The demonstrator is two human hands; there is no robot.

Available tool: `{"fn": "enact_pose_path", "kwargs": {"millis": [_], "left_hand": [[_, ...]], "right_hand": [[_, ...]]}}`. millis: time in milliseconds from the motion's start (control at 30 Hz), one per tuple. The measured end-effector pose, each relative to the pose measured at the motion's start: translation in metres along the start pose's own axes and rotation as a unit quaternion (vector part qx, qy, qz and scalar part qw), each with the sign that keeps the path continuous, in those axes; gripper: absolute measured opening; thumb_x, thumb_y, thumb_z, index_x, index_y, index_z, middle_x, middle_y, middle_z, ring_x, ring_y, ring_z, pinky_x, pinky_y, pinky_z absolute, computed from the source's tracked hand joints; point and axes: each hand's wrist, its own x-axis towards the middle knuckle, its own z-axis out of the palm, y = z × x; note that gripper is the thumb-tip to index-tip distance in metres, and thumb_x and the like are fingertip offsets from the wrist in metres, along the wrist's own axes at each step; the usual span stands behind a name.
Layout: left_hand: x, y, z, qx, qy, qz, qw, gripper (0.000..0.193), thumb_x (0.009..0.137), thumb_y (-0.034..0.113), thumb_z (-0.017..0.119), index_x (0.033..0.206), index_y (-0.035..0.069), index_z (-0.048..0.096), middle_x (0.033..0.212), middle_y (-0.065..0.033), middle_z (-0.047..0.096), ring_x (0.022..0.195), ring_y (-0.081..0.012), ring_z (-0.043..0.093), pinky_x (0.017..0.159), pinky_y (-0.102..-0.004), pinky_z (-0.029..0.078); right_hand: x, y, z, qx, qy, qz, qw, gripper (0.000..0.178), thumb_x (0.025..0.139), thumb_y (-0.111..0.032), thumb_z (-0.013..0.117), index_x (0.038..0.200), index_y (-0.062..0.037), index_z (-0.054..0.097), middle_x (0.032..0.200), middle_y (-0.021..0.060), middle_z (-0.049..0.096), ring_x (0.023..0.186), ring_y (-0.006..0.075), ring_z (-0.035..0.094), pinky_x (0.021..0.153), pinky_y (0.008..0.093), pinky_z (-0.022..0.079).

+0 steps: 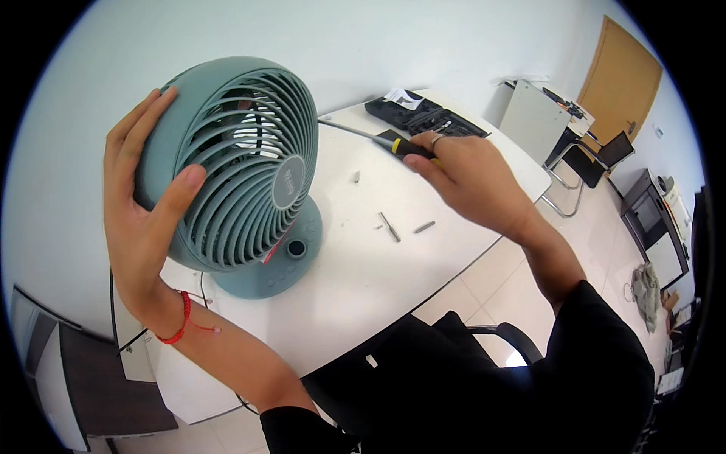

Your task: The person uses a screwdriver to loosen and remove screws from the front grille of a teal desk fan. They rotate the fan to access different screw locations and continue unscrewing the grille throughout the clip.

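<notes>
A grey-green desk fan (288,182) with a round slatted grille stands on its round base on the white table. My left hand (140,204) grips the rounded housing from the left side, fingers over the back and thumb on the grille's rim. In my right hand (473,178) is a screwdriver (401,146) with a black and yellow handle, its long metal shaft pointing left at the far right edge of the fan. Whether its tip touches the fan, I cannot tell. Two slim metal bits (389,227) and a small pale piece (355,176) lie right of the fan.
Farther back on the white table (333,303) lies an open black tool case (427,119) with a paper on it. A dark chair (518,344) is near the table's front edge. Beyond, to the right, are another chair (597,159), desks and a wooden door (620,72).
</notes>
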Motion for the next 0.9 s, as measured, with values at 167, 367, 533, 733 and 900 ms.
{"fn": "enact_pose_path", "kwargs": {"millis": [167, 367, 533, 733, 900], "left_hand": [[0.000, -0.006, 0.003, -0.063, 0.006, 0.014, 0.998, 0.064, 0.081, 0.032, 0.077, 0.139, 0.012, 0.061, 0.146, -0.0142, 0.051, 0.132, -0.0302, 0.052, 0.110, -0.0408, 0.042], [-0.002, -0.009, 0.004, -0.097, 0.029, -0.023, 0.995, 0.067, 0.081, 0.036, 0.079, 0.138, 0.008, 0.058, 0.145, -0.0149, 0.052, 0.132, -0.0305, 0.051, 0.110, -0.0410, 0.041], [-0.002, -0.011, 0.002, -0.091, 0.046, -0.087, 0.991, 0.075, 0.083, 0.045, 0.078, 0.141, 0.005, 0.054, 0.143, -0.0180, 0.050, 0.131, -0.0311, 0.050, 0.109, -0.0414, 0.041], [-0.002, 0.005, 0.003, -0.061, 0.040, -0.143, 0.987, 0.089, 0.077, 0.055, 0.080, 0.144, 0.005, 0.051, 0.142, -0.0175, 0.044, 0.131, -0.0330, 0.050, 0.107, -0.0429, 0.043], [0.000, 0.027, 0.004, 0.001, 0.050, -0.171, 0.984, 0.073, 0.085, 0.051, 0.073, 0.142, 0.008, 0.054, 0.140, -0.0181, 0.047, 0.123, -0.0352, 0.052, 0.100, -0.0447, 0.047]], "right_hand": [[-0.004, 0.002, -0.004, 0.156, -0.013, 0.053, 0.986, 0.031, 0.097, -0.024, 0.062, 0.112, 0.0029, 0.068, 0.075, 0.0165, 0.067, 0.066, 0.0282, 0.064, 0.065, 0.0372, 0.048], [-0.023, 0.020, 0.002, 0.188, 0.076, 0.043, 0.978, 0.028, 0.088, -0.013, 0.070, 0.113, 0.0003, 0.070, 0.089, 0.0171, 0.072, 0.073, 0.0253, 0.066, 0.069, 0.0314, 0.050], [-0.041, 0.021, -0.018, 0.179, 0.167, -0.050, 0.968, 0.031, 0.082, -0.003, 0.073, 0.112, -0.0030, 0.071, 0.089, 0.0138, 0.072, 0.077, 0.0242, 0.069, 0.073, 0.0293, 0.053], [-0.038, 0.013, -0.039, 0.154, 0.184, -0.180, 0.954, 0.038, 0.075, 0.000, 0.078, 0.112, -0.0074, 0.074, 0.085, 0.0100, 0.070, 0.069, 0.0207, 0.068, 0.062, 0.0274, 0.051], [-0.022, -0.002, -0.041, 0.097, 0.175, -0.201, 0.959, 0.040, 0.074, -0.002, 0.082, 0.113, -0.0094, 0.074, 0.084, 0.0087, 0.070, 0.068, 0.0203, 0.068, 0.059, 0.0289, 0.051]]}}
